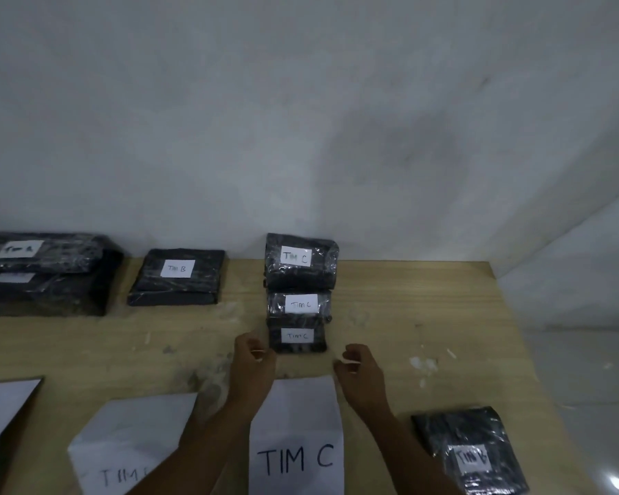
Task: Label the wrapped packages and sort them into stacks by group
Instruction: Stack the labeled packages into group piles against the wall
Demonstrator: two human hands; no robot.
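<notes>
Three TIM C packages (298, 305) sat one beyond another, straight out from the fingertips. I could not tell whether they lay flat in a row or stepped up as a stack. The nearest TIM C package (297, 339) lay just ahead of and between both hands, touching neither.

Left hand (254, 357): fingers curled inward, just left of that package's near corner. Right hand (360, 364): fingers curled likewise, a little right of it and nearer the body. A pale sliver showed at each set of fingertips; could not tell whether anything was pinched.

Behind the fingers, under the wrists, lay a TIM C sheet (297, 441) on the wooden table (426, 309). Far left of the left fingers was a TIM B package (177, 276); beyond it, a two-high TIM A stack (40, 269). Behind the right fingers, beside the forearm, was another TIM B-labelled package (472, 451). Left of the left forearm lay a partly hidden sheet (129, 434).
</notes>
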